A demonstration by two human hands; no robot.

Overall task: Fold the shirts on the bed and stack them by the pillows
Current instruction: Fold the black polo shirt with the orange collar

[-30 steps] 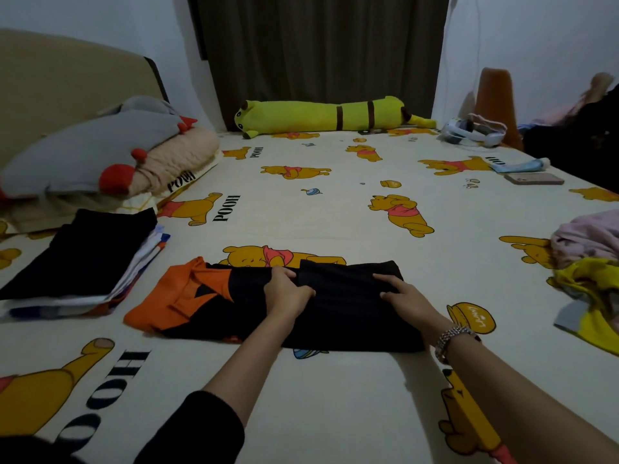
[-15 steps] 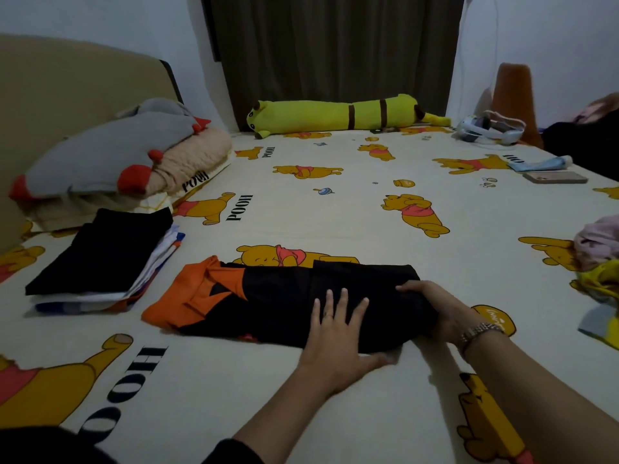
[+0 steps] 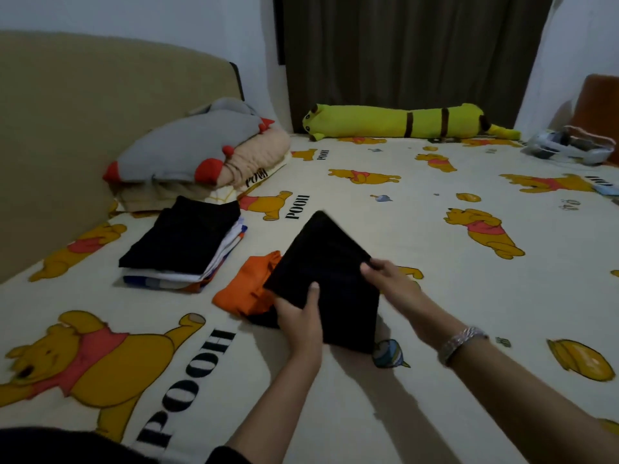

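Lifted since the earlier frames: right half of the black-and-orange shirt, flat on the bed half a second ago under a pressing left palm, now raised and swung leftward over the orange end. Left hand pinching the near edge of the lifted black panel, thumb on top. Right hand gripping the panel's right corner, bracelet at the wrist. Both holding cloth, neither loose. Orange part lying on the bed just left of the hands, partly covered.

Progress, judged from the layout: partway. Done already: one stack of folded shirts beside the pillows at far left, black one on top, white, blue and orange edges beneath; exact count unclear, perhaps four or five layers. In hand: final fold of the current shirt, probably one closing motion short of finished, then a short carry left onto the stack. Unfolded laundery not visible in the current view, so remaining workload impossible to tell.

Counted: two hands, one shirt in progress, one stack, one grey cushion with red tips atop at least one beige pillow, one long yellow plush toy at the far edge by the curtain, one bundle of white items far right.
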